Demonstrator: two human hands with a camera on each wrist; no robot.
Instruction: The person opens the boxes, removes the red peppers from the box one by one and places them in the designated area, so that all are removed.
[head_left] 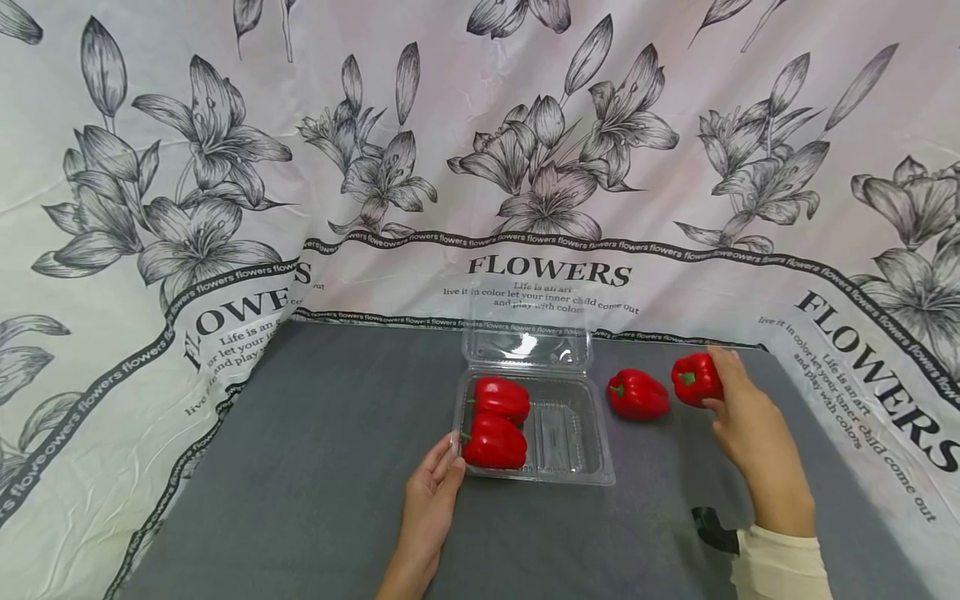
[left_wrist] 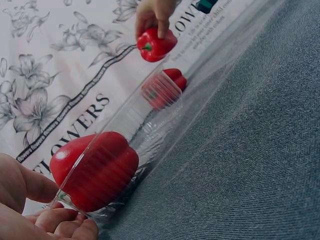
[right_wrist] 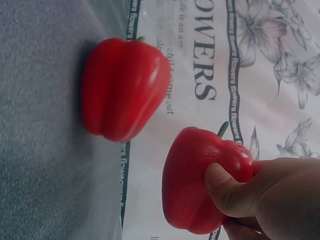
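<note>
My right hand (head_left: pixel 750 425) holds a red bell pepper (head_left: pixel 697 379) with a green stem; in the right wrist view the thumb presses its side and the pepper (right_wrist: pixel 200 180) looks raised off the table. Just left of it, another red bell pepper (head_left: pixel 637 394) lies on the table beside a clear plastic clamshell box (head_left: pixel 600 467). The box stands with its lid (head_left: pixel 525 346) tilted back. Two red peppers, a rear one (head_left: pixel 501 398) and a front one (head_left: pixel 495 442), lie in its left half. My left hand (head_left: pixel 433 492) pinches the box's left front rim between thumb and fingers.
A grey cloth (head_left: pixel 315 467) covers the table. Behind it and at both sides hangs a white curtain (head_left: pixel 390 275) printed with flowers and lettering. A dark band (head_left: pixel 714 530) sits at my right wrist, by the cream sleeve (head_left: pixel 780 567).
</note>
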